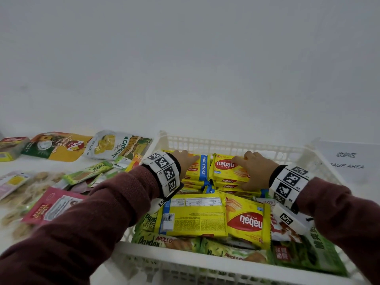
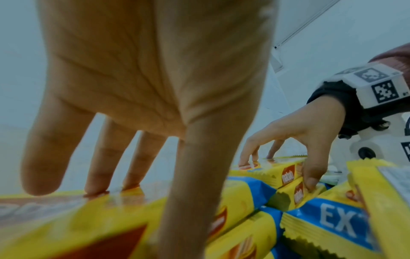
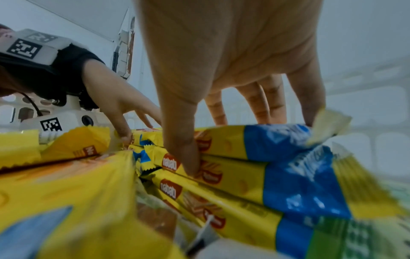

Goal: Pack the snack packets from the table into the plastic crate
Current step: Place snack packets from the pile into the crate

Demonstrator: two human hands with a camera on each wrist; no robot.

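Observation:
A white plastic crate (image 1: pixel 226 140) holds stacks of yellow Nabati wafer packets. My left hand (image 1: pixel 190 161) lies on the far left stack (image 1: pixel 197 169), its straight fingers (image 2: pixel 95 189) pressing the top packet and its thumb running down the near side. My right hand (image 1: pixel 246 173) arches over the far right stack (image 1: pixel 226 167). Its fingertips (image 3: pixel 264 119) sit on the top packet and its thumb (image 3: pixel 190 166) presses the side of the packet below, so it grips them. The left wrist view shows the same right hand (image 2: pixel 284 168).
Nearer in the crate lie two more Nabati packets (image 1: pixel 193 214), green Apollo pandan packets (image 1: pixel 164 241) and a green bag (image 1: pixel 308 254). Left of the crate the table holds a jackfruit pouch (image 1: pixel 119 145), an orange pouch (image 1: pixel 59 147), a pink packet (image 1: pixel 51 204) and green sachets (image 1: pixel 90 171). A paper label (image 1: pixel 347 159) lies at the right.

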